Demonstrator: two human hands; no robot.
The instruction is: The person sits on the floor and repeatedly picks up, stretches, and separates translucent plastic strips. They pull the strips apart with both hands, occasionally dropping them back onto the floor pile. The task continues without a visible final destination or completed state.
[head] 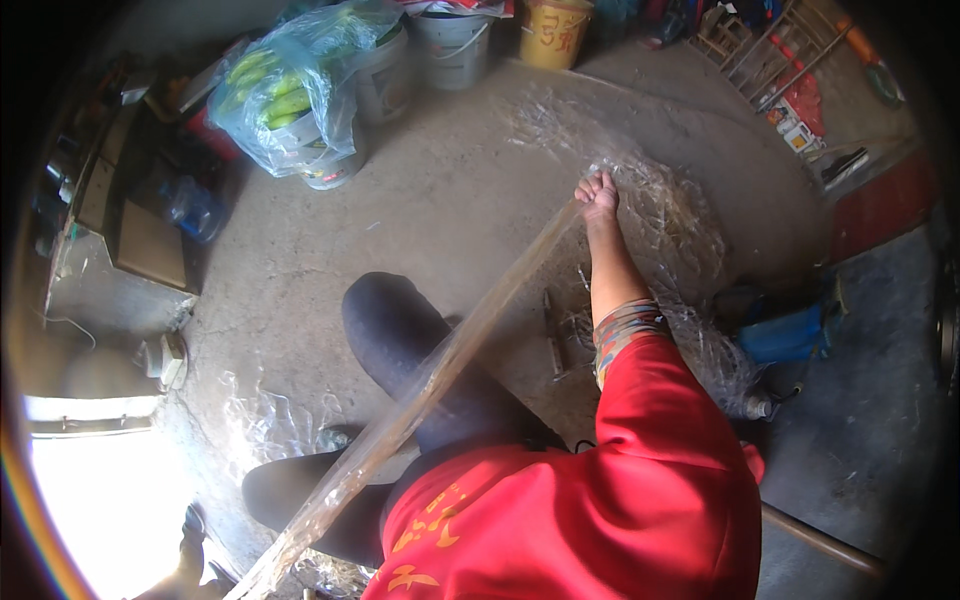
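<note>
My right hand (598, 193), at the end of an outstretched arm, is closed on one end of a long gathered strip of clear plastic film (442, 371). From this fist the film runs slantwise over my bent legs to the lower left edge, where it leaves the view. My left hand is out of view. A loose heap of clear plastic strips (671, 206) lies on the floor beyond and beside my right hand. More crumpled clear plastic (266, 424) lies near my knee at the left. A thin, long object (553, 334) rests on the floor below my right forearm.
A bucket (330, 171) topped with a bag of green produce (285, 101) stands at the upper left, near a grey bucket (455, 52) and a yellow bucket (553, 34). A water jug (196, 210) lies left; a blue object (784, 334) and a pole (821, 538) are right.
</note>
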